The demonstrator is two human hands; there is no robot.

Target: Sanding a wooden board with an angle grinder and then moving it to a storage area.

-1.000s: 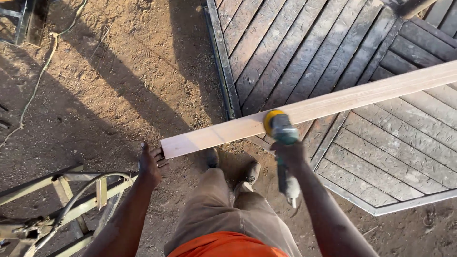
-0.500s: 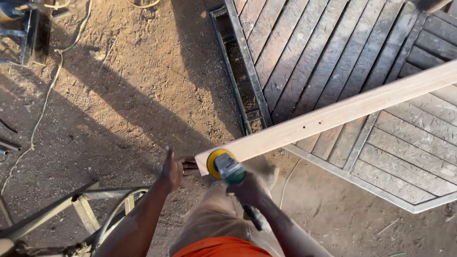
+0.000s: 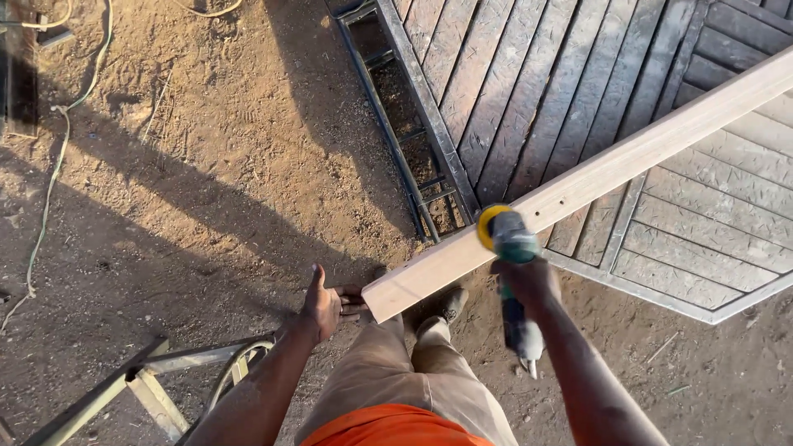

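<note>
- Head view: a long pale wooden plank [image 3: 578, 186] is seen running slantwise from its near end by the person's knees up to the right edge of the picture.
- The near end of the plank is steadied by the left hand [image 3: 324, 304], whose fingers are laid against the cut end, with the thumb raised; the hand is not closed round anything.
- A power sander [image 3: 510, 272], with a yellow disc at its head and a green and grey body, is gripped by the right hand [image 3: 529, 281], which is closed round the body of the tool.
- The disc is held against the near edge of the plank, not far from the near end; whether it is spinning cannot be told.
- The face of the plank is seen as pale and clean along its whole length, with a few small dark marks in a row; which parts are already smoothed cannot be judged.
- The work is judged to be under way, with the tool at one spot near the end and the long stretch to the right not under the tool.
- Under the plank a slatted wooden panel [image 3: 529, 99] in a metal frame is seen lying on the dirt ground [image 3: 182, 165].
- A cable [image 3: 49, 190] is seen trailing over the ground at the left, and a metal frame [image 3: 132, 384] stands beside the left arm.
</note>
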